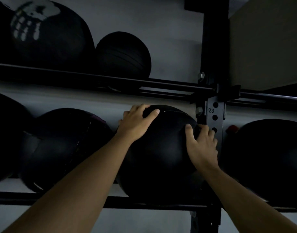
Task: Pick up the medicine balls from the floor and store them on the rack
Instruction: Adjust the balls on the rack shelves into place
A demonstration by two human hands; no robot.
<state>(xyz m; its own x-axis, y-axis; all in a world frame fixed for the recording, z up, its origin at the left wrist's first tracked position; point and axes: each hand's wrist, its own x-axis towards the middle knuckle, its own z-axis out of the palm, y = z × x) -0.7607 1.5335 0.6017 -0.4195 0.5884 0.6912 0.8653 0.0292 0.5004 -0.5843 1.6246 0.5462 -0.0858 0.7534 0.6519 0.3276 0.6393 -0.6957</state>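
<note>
The medicine ball [158,153] sits on the lower tier of the rack [213,115], cradled between both hands and lying straight ahead of the person, just beyond the wrists. The left hand [136,125] lies over its upper left shoulder, fingers [137,109] spread and curled over the top, thumb laid flat across the front. The right hand [202,145] presses the right flank, fingers apart, wedged into the narrow gap between the ball and the rack's upright post with the punched holes. Both hands are spread open against the surface, clamping it between them and not closed around it. Being round, the ball has no long axis and points nowhere in particular; a faint seam near its top is the only mark of orientation. Its underside appears to rest on the front rail [144,201], though the dim light hides the contact. It lies close beside a neighbouring ball [63,148] on the left; whether they touch cannot be told. Another ball [268,158] sits beyond the post, and two more [51,34] rest on the tier above. The move ahead likely turns on the tight right-side clearance: the right hand is the one hemmed in and would need to slide out toward the person.
</note>
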